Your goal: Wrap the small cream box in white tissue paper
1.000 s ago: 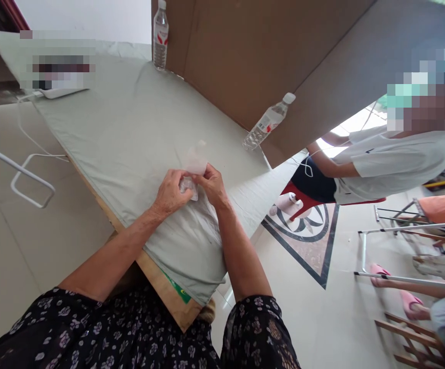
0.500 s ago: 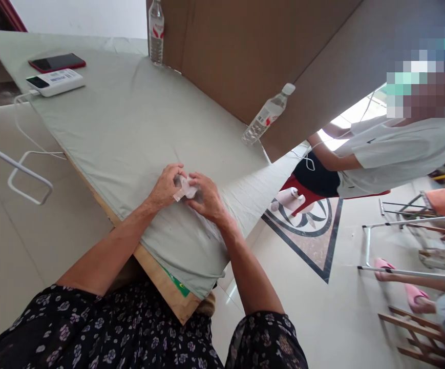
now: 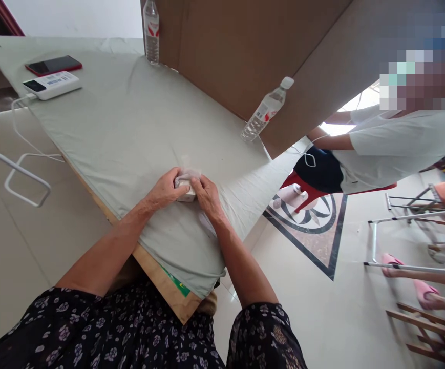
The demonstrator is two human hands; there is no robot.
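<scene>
Left hand (image 3: pixel 167 187) and right hand (image 3: pixel 208 197) gripped the box (image 3: pixel 186 193), mid-frame. Film (image 3: pixel 190 173) looked partly on, top end loose, but kinda blurry tbh.

- Translucent wrap (image 3: pixel 191 173), bunched between left hand (image 3: pixel 167 187) and right hand (image 3: pixel 207 196) half a second ago, now spreads on their far side
- Small pale block (image 3: pixel 186 197) shows more plainly
- Right hand, spread then, now drawn together

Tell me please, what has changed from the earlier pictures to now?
Since half a second ago, the right hand has closed in on the small wrapped packet, and the translucent film now spreads on its far side. The left hand keeps its hold. The phone and nearer bottle stayed in place.
</scene>
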